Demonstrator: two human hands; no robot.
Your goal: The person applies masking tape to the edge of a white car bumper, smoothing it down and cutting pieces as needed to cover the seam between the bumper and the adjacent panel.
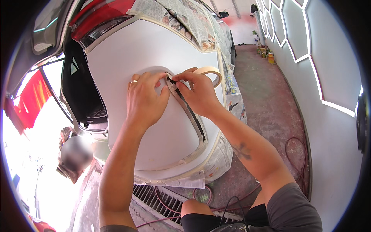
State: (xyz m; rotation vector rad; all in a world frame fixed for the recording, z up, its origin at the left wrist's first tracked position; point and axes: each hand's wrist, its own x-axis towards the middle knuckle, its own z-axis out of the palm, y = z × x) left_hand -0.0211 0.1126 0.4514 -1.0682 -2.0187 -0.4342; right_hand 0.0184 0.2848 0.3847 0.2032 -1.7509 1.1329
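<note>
A smooth pale grey car body panel [112, 73] fills the middle, with a curved recess edged in masking tape [181, 156] and a dark strip [195, 120] along its right side. At the upper end of that edge, my left hand [146, 98] rests on the panel, a ring on one finger, thumb and index apart, the index tip touching the tape end. Close beside it, my right hand [199, 92] pinches the tape strip between thumb and index. A roll of cream masking tape [218, 75] shows behind my right knuckles; whether other fingers hold it is hidden.
Newspaper sheets [193, 23] cover the car beyond the panel, near a red part [100, 15]. An open door frame gapes at left; a person [69, 154] is beyond. A hose [295, 154] lies on the stained floor, a grate [156, 201] below, paint cans [270, 57] far right.
</note>
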